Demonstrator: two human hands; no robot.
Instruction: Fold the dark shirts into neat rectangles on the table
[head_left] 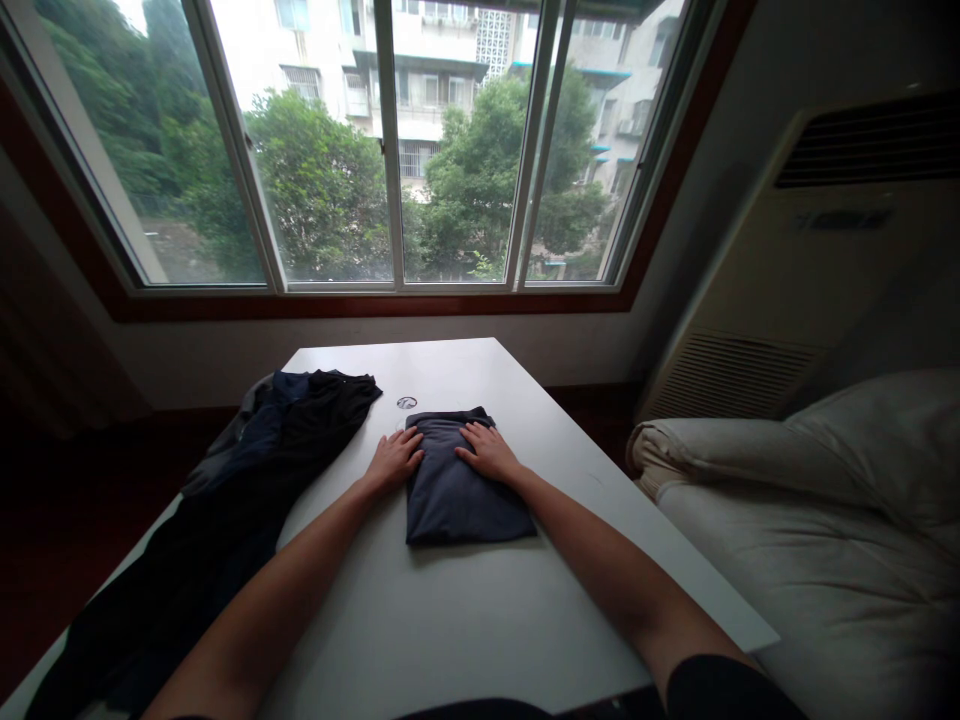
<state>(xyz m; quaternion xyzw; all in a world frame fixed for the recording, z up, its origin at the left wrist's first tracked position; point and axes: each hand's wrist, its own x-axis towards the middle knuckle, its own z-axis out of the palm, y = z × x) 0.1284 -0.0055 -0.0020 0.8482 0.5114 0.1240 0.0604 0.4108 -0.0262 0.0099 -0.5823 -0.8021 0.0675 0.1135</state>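
Note:
A folded dark grey-blue garment (457, 495) lies flat in the middle of the white table (465, 610). My left hand (395, 460) rests at its left edge, fingers stretched out and partly on the cloth. On the garment's upper right part lies my right hand (489, 450), palm down with fingers flat and apart. Neither hand grips anything.
A heap of dark clothes (247, 480) covers the table's left side and hangs over its edge. A small round mark (406, 402) sits beyond the garment. A cream sofa (810, 520) stands right of the table, an air conditioner unit (825, 260) behind it, a wide window (390, 150) ahead.

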